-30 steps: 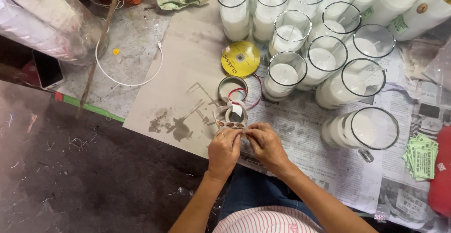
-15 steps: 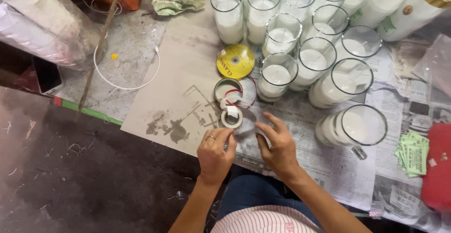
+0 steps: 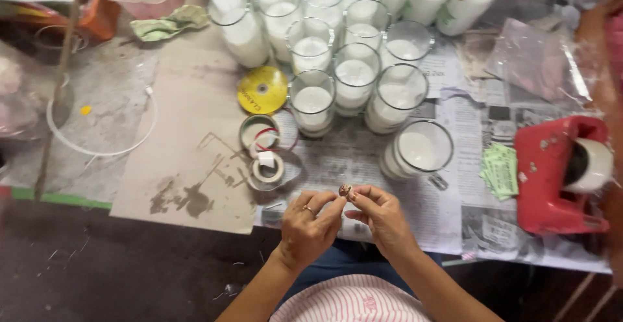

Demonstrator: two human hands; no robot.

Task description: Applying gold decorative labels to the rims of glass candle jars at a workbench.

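My left hand (image 3: 310, 223) and my right hand (image 3: 380, 215) meet at the near edge of the table, fingertips pinched together on a small round metal piece (image 3: 345, 190). A ring shows on my left hand. Just beyond my left hand lie rolls of tape (image 3: 267, 169), a white one nearest and a red-edged one behind it. A glass jar of white wax (image 3: 420, 151) stands close beyond my right hand.
Several more wax-filled glass jars (image 3: 312, 101) crowd the middle and back of the newspaper-covered table (image 3: 477, 224). A yellow disc (image 3: 262, 89) lies on brown cardboard (image 3: 188, 134). A red tape dispenser (image 3: 555, 173) sits right, beside green slips (image 3: 500, 169). A white wire ring (image 3: 104, 124) lies left.
Both hands pulled back from the tape rolls toward me and rose slightly, now pinching the small metal piece between them. The camera view shifted to the right.
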